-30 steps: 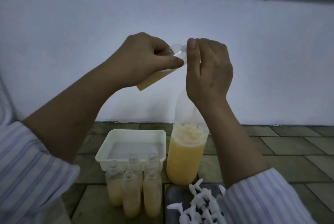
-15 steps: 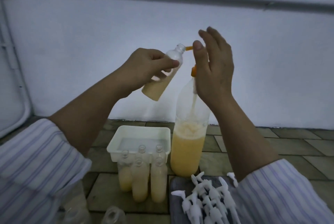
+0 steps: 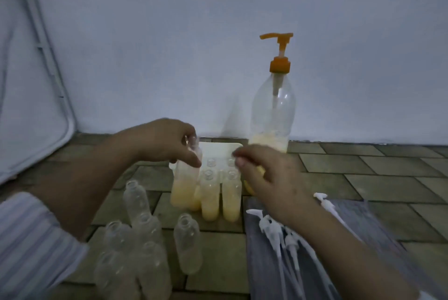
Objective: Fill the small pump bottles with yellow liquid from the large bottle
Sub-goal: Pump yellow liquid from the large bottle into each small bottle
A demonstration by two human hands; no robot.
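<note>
Left hand [image 3: 167, 141] gripping part-filled bottle [image 3: 185, 178] upright beside filled bottles [image 3: 219, 196], right hand [image 3: 269, 178] fingers loosely curled, holding nothing, big bottle [image 3: 272, 110] behind.

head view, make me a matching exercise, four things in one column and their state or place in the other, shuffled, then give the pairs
Things
1. large bottle
2. left hand
3. white pump tops
4. empty small bottles

States or places
A. lying on the grey cloth
B. standing in the near left group, no liquid inside
C. by the wall, orange pump on top
D. holding a partly filled small bottle

Pairs: 1-C, 2-D, 3-A, 4-B
</note>
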